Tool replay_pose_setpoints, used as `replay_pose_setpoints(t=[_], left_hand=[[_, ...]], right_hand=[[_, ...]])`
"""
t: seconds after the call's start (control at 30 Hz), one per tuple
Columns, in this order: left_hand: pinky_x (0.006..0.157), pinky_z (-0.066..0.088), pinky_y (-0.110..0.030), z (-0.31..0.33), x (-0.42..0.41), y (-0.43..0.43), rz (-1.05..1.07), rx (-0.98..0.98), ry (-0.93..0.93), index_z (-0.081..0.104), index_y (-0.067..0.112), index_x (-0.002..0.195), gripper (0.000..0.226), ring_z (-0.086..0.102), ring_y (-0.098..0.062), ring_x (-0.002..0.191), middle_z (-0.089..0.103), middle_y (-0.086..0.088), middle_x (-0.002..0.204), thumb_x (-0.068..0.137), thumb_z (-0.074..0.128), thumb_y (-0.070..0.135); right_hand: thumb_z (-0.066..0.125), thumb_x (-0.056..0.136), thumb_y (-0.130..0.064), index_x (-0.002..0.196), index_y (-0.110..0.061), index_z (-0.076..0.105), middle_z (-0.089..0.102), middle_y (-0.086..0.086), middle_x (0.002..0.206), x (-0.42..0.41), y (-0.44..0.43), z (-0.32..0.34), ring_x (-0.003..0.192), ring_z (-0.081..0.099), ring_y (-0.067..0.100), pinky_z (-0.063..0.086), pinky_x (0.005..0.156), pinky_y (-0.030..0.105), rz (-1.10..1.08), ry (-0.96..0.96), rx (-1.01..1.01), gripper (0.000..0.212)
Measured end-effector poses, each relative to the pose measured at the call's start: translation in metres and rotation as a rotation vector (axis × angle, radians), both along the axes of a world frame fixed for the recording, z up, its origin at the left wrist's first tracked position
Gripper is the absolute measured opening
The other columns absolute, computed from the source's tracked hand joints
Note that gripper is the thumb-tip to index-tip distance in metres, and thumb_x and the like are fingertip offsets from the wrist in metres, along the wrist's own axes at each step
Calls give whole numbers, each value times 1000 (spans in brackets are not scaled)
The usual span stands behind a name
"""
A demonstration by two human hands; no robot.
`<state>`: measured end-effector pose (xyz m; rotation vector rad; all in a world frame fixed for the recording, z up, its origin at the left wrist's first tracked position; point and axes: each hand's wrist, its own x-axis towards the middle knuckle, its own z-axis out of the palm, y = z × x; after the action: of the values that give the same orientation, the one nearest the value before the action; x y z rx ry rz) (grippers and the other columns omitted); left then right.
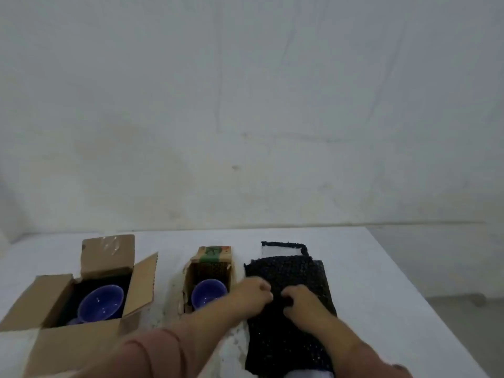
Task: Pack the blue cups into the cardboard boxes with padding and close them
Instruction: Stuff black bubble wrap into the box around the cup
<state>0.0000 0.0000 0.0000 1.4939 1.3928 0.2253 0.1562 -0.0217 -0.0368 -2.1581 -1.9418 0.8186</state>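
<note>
- Pink sleeve (152, 353) nearest, entering from 7 o'clock, crossing the near flap of the large box (68, 347).
- Left hand (252, 293) and right hand (302, 302) curled, knuckles nearly touching, both pinching the black bubble padding (289, 271) near its middle.
- Padding stack lying flat at 5 o'clock on the white table (381, 268); near edge reaching the table's front, far corner showing a white patch.
- Large box at 8 o'clock, four flaps spread open, dark lining inside, blue cup (101, 302) upright within.
- Small box (208, 279) at centre, just left of the padding, far flap raised, second blue cup (208, 294) inside, left wrist passing its right wall.
- Bare tabletop between the two boxes, also at 3 o'clock out to the right edge, and along the far edge by the wall (245, 105).
</note>
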Motion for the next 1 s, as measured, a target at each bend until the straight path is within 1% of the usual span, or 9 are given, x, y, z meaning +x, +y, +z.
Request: replay_pose_setpoints(t=[0.07, 0.1, 0.2, 0.3, 0.37, 0.6, 0.73, 0.9, 1.0], left_hand=[[74, 45, -29, -27, 10, -3, 98, -144, -67, 51, 25, 71, 15, 54, -16, 78, 54, 2, 79, 82, 58, 19], [76, 48, -30, -37, 13, -6, 160, -207, -87, 58, 20, 81, 3, 59, -19, 85, 60, -3, 88, 79, 59, 18], [77, 51, -31, -54, 19, -9, 409, -354, -155, 55, 5, 113, 27, 61, -25, 92, 63, -13, 112, 87, 55, 11], [67, 53, -32, -64, 23, -3, 558, -312, -202, 57, 2, 106, 20, 62, -28, 81, 65, -18, 101, 86, 55, 4], [76, 58, -39, -66, 27, 1, 581, -246, -239, 59, 3, 102, 17, 65, -32, 85, 67, -19, 99, 85, 57, 4], [65, 35, -29, -52, 33, 2, 437, -59, -145, 40, 16, 73, 26, 47, -21, 72, 46, -7, 75, 92, 55, 22], [57, 29, -28, -29, 37, 2, 361, 30, -207, 38, 16, 77, 25, 37, -15, 62, 38, -2, 70, 93, 55, 25], [55, 33, -23, 1, 35, 6, 262, 132, -188, 53, 11, 94, 18, 43, -10, 65, 47, 2, 80, 94, 56, 29], [59, 30, -28, 11, 31, 6, 286, 103, -230, 45, 16, 77, 22, 40, -14, 62, 41, 0, 70, 94, 55, 26]], right_hand=[[54, 87, -21, 138, -23, 41, 30, 7, 147, 3, -5, -15, 132, 34, 24, 31, 110, 30, 13, -10, -70, 53], [54, 88, -24, 141, -23, 36, 23, 7, 152, 3, -9, -23, 136, 27, 26, 29, 113, 33, 24, -28, -103, 56], [51, 90, -31, 145, -27, 28, 12, 4, 157, 3, -15, -39, 141, 17, 27, 26, 114, 38, 49, -75, -126, 59], [49, 92, -33, 146, -29, 26, 11, 3, 158, 5, -16, -47, 142, 16, 27, 27, 114, 38, 40, -83, -93, 59], [49, 92, -33, 146, -28, 27, 12, 4, 157, 5, -16, -50, 142, 16, 27, 27, 113, 37, 38, -77, -81, 58], [51, 89, -25, 143, -25, 34, 20, 4, 155, 11, -14, -51, 140, 21, 24, 27, 113, 34, 4, 0, -61, 56], [54, 86, -10, 126, -13, 56, 50, 9, 133, 31, -10, -43, 122, 47, 20, 30, 98, 17, -252, 230, 116, 41], [61, 85, -19, 119, -15, 61, 59, 8, 128, 57, -3, -35, 114, 56, 23, 40, 93, 25, -455, 351, 32, 34], [63, 85, -23, 123, -13, 58, 56, 10, 131, 55, -4, -36, 116, 55, 24, 40, 92, 25, -424, 354, -25, 40]])
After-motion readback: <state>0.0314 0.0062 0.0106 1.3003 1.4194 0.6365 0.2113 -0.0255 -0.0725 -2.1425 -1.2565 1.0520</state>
